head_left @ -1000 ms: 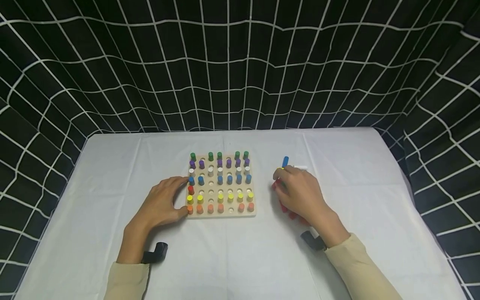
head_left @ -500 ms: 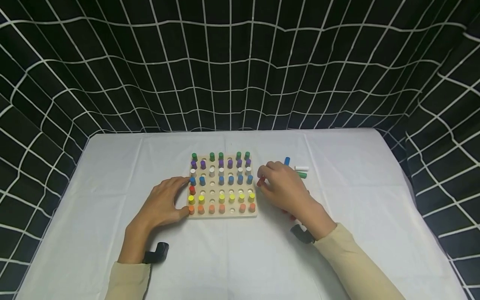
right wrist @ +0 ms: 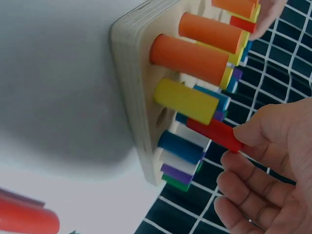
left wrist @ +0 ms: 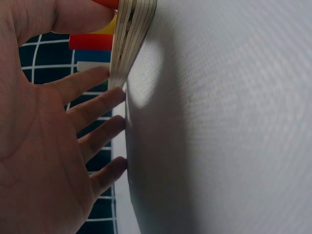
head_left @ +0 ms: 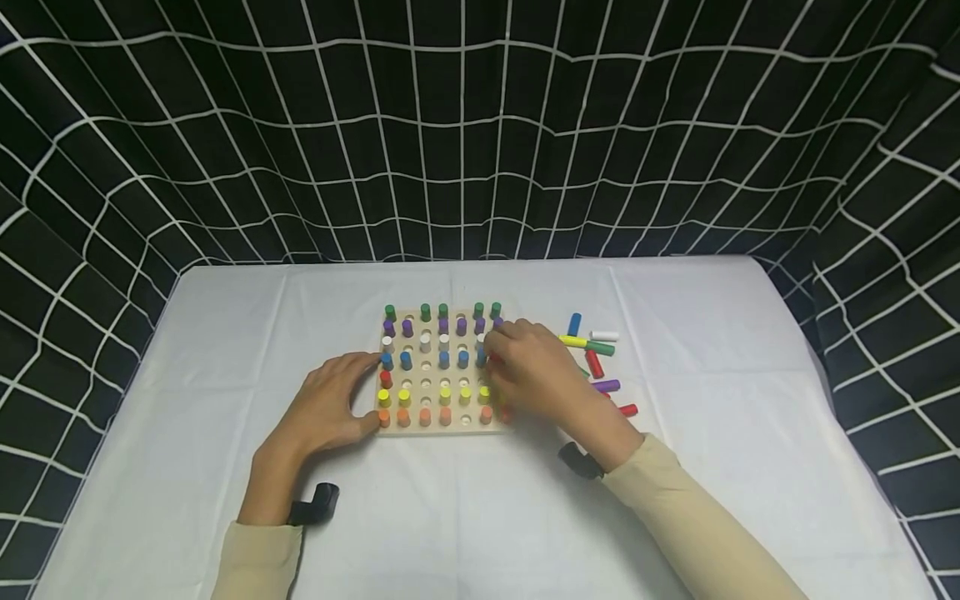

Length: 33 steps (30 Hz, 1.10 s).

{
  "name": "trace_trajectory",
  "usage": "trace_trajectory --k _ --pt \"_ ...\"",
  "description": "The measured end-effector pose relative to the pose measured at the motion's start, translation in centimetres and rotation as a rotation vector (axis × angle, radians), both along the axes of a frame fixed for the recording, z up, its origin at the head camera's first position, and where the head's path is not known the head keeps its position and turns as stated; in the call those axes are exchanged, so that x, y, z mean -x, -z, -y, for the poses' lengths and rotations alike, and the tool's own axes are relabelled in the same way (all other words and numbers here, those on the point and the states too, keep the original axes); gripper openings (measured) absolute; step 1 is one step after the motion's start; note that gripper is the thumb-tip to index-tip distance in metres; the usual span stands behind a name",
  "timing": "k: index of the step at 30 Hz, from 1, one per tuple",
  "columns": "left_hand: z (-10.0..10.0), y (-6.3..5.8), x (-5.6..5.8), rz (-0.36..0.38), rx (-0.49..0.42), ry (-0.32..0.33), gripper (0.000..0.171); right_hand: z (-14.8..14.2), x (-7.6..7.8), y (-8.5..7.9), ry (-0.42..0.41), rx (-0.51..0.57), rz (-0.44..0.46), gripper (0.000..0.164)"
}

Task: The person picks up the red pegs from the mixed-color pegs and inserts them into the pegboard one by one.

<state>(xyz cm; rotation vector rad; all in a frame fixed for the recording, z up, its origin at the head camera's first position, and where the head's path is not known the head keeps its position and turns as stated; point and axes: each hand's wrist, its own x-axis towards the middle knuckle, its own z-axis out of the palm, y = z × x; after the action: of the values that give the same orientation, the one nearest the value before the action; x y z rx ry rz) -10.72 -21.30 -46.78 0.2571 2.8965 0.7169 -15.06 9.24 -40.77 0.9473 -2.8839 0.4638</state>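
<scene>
A wooden pegboard (head_left: 442,430) lies on the white cloth, bearing rows of coloured pegs. My left hand (head_left: 318,410) rests at its left side, fingers spread; in the left wrist view the thumb (left wrist: 83,17) and index finger (left wrist: 85,83) touch the board's edge. Over the board's right side, my right hand (head_left: 536,371) pinches a red peg (right wrist: 212,131) between thumb and fingers. That peg points toward the board near an open hole (right wrist: 162,117), between a yellow peg (right wrist: 185,100) and a blue peg (right wrist: 181,145). Whether its tip is in a hole, I cannot tell.
Loose pegs lie right of the board: blue (head_left: 575,324), white (head_left: 604,336), yellow (head_left: 572,342), green (head_left: 602,348), red (head_left: 594,364) and purple (head_left: 607,386) among them. A black curtain with a white grid (head_left: 480,133) surrounds the table.
My right hand has moved left from the loose pegs to the board's right side, carrying a red peg. The loose pegs it covered now show. My left hand stays against the board.
</scene>
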Motion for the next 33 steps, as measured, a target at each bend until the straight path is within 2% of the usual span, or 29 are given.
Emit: trace_trajectory --k 5,9,16,23,33 --pt "-0.1 -0.1 0.1 -0.001 0.004 0.007 0.084 1.0 0.1 0.1 -0.018 -0.002 -0.017 0.011" --pt "-0.1 -0.1 0.2 -0.003 -0.006 0.011 0.084 2.1 0.2 -0.2 -0.031 -0.022 0.007 0.013" --pt "0.1 -0.1 0.2 -0.010 -0.010 0.016 0.083 4.2 0.3 -0.3 -0.115 -0.014 0.020 0.013" --pt "0.4 0.0 0.3 -0.028 -0.014 0.028 0.082 6.2 0.4 -0.1 -0.206 -0.001 -0.031 0.009" --pt "0.6 -0.1 0.1 -0.037 -0.015 0.038 0.081 8.4 0.1 0.3 -0.258 -0.024 -0.026 0.008"
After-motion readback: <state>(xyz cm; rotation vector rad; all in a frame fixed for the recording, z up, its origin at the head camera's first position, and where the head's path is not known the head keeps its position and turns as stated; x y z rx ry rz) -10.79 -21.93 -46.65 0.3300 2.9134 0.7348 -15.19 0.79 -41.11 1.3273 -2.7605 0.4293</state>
